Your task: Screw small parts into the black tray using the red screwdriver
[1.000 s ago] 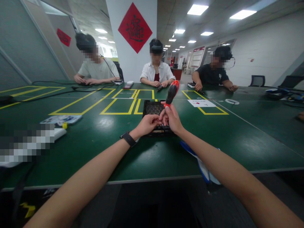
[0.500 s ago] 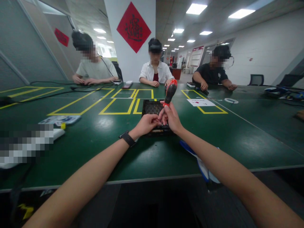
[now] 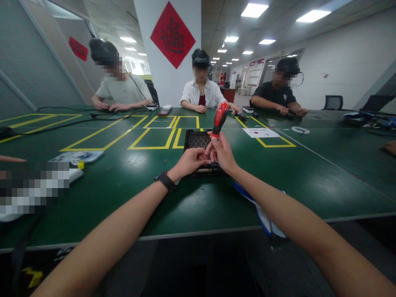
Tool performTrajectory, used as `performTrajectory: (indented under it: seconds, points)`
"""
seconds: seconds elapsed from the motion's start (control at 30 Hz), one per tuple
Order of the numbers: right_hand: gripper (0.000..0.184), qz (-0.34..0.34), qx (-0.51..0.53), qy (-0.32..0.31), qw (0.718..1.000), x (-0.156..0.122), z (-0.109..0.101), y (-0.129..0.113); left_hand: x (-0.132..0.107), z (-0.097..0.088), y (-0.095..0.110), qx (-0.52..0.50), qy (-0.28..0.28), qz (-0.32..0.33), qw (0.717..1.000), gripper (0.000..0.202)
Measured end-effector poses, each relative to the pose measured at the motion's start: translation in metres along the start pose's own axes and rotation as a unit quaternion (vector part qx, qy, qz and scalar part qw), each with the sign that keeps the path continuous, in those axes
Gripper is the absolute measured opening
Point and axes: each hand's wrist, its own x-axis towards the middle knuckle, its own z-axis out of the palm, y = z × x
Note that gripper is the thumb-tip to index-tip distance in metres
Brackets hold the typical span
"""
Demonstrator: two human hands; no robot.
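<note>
My right hand (image 3: 223,154) grips a screwdriver with a red and black handle (image 3: 219,116), held nearly upright with the handle tilted away from me. Its shaft is hidden by my fingers. My left hand (image 3: 189,161), a dark watch on its wrist, is pinched together right beside the right hand, at the tool's lower end. What its fingertips hold is too small to make out. Both hands hover over the near edge of a flat black tray (image 3: 196,141) lying on the green table (image 3: 130,181).
Three people sit across the table with small items before them. A white sheet (image 3: 260,133) and a white ring (image 3: 300,130) lie at the right. Cards (image 3: 76,156) lie at the left, cables beyond them. A blue and white object (image 3: 262,216) hangs over the near edge.
The screwdriver handle has tipped slightly left and stands more upright. My hands stay in place. The person in black across the table has moved their hands.
</note>
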Motion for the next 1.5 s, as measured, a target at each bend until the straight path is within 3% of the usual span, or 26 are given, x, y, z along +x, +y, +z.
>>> performTrajectory:
  seconds: [0.27, 0.67, 0.9, 1.5]
  points:
    - [0.038, 0.008, 0.014, 0.006, 1.0, 0.0005, -0.0022, 0.0009, 0.0009, 0.0006, -0.0061, 0.005, -0.004, 0.048, 0.999, 0.015]
    - [0.04, -0.003, -0.01, 0.025, 1.0, 0.0008, -0.0025, 0.0011, 0.002, 0.0004, -0.0053, -0.054, -0.036, 0.023, 0.998, 0.02]
    - [0.039, -0.011, -0.01, 0.029, 0.999, 0.0001, -0.0008, -0.0001, 0.0027, -0.0016, -0.0004, -0.013, 0.002, 0.019, 1.0, 0.026]
    - [0.036, 0.01, 0.015, -0.003, 1.0, 0.0006, -0.0022, 0.0017, 0.0021, 0.0, -0.0035, -0.071, -0.046, 0.01, 0.996, 0.012]
